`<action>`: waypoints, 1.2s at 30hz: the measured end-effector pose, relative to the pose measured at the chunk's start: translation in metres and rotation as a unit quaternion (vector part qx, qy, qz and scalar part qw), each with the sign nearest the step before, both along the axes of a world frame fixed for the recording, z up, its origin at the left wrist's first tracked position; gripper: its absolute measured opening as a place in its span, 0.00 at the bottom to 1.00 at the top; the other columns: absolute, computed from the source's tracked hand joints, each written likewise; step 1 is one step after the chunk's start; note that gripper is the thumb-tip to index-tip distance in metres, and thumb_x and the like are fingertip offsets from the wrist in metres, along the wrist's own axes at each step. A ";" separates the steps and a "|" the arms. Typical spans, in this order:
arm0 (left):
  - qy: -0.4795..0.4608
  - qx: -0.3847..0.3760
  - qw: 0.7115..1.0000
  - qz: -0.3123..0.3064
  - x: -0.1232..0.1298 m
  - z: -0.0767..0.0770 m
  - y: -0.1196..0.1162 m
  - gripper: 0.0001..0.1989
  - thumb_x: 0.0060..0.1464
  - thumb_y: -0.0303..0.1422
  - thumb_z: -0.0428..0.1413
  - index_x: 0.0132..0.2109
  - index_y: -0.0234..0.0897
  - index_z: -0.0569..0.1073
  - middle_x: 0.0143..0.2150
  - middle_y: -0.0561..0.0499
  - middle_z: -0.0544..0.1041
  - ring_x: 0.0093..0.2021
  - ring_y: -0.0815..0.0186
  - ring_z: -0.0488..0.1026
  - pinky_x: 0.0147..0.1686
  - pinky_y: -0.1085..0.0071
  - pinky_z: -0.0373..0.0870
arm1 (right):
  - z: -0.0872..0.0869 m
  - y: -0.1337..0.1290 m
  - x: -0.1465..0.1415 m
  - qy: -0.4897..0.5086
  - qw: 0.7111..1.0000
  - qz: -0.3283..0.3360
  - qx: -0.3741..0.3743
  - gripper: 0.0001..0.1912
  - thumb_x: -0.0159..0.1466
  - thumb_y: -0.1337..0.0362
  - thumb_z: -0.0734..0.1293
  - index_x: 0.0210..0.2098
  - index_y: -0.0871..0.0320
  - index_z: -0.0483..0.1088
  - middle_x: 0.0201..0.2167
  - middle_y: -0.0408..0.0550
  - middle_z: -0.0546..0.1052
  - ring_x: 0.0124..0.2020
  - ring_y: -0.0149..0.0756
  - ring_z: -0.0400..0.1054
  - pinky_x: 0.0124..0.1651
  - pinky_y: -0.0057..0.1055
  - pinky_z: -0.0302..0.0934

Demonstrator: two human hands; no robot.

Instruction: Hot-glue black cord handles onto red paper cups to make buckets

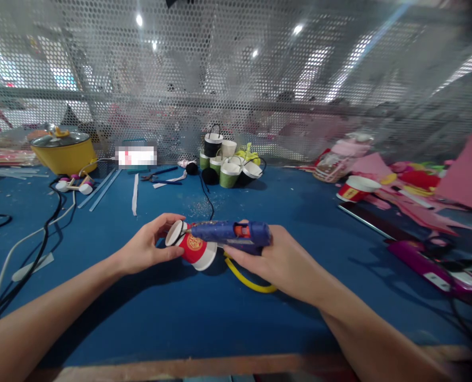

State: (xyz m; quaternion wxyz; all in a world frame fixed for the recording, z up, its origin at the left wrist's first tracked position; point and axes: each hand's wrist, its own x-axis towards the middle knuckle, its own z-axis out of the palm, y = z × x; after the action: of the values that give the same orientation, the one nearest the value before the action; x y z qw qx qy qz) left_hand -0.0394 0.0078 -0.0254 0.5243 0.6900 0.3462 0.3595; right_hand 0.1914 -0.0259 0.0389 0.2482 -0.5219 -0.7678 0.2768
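Observation:
Two paper cups (195, 248), red with a gold emblem and white ends, lie tilted on the blue table (140, 318); whether they are one piece or two I cannot tell. My left hand (150, 245) grips their left end between thumb and fingers. A blue glue gun (230, 233) is held in my right hand (273, 260), its nozzle touching or just over the white left rim, where a thin black cord shows. Beneath the gun a curved yellow strip (251, 284) rests on the table.
Small green, white and black cups (229, 174) cluster at the back centre, near pliers (156, 175). A yellow pot (66, 154) and cables (40, 228) are left. Right are pink sheets (414, 196), a red-white cup (357, 188), a phone (373, 220) and a purple device (430, 265).

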 end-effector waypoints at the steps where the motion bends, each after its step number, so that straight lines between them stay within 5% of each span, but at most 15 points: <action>1: 0.000 -0.002 1.000 -0.001 0.000 0.000 0.000 0.25 0.46 0.33 0.60 0.51 0.38 0.60 0.48 0.45 0.69 0.46 0.61 0.68 0.46 0.62 0.64 | 0.000 0.000 0.000 -0.001 1.000 -0.002 0.002 0.11 0.55 0.59 0.65 0.22 0.59 0.64 0.18 0.39 0.62 0.21 0.27 0.52 0.24 0.24 0.54; 30: -0.005 0.008 0.999 -0.045 -0.004 0.002 0.001 0.28 0.47 0.32 0.59 0.54 0.39 0.59 0.46 0.45 0.70 0.49 0.59 0.65 0.48 0.62 0.62 | 0.006 0.001 0.001 0.012 1.000 -0.018 0.002 0.09 0.54 0.61 0.65 0.22 0.59 0.67 0.17 0.39 0.66 0.20 0.27 0.57 0.22 0.24 0.55; 36: -0.014 0.012 0.998 -0.058 -0.005 0.001 0.002 0.31 0.46 0.30 0.60 0.56 0.42 0.56 0.48 0.46 0.69 0.51 0.59 0.65 0.48 0.62 0.62 | 0.007 0.003 0.003 0.006 1.000 0.026 0.007 0.06 0.54 0.63 0.64 0.24 0.58 0.69 0.18 0.40 0.67 0.20 0.28 0.58 0.23 0.25 0.56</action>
State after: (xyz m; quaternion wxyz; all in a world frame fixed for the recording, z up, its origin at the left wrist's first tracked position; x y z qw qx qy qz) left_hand -0.0441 0.0096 -0.0247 0.5405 0.7099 0.2940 0.3427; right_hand 0.1949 -0.0231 0.0461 0.2490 -0.4985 -0.7813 0.2812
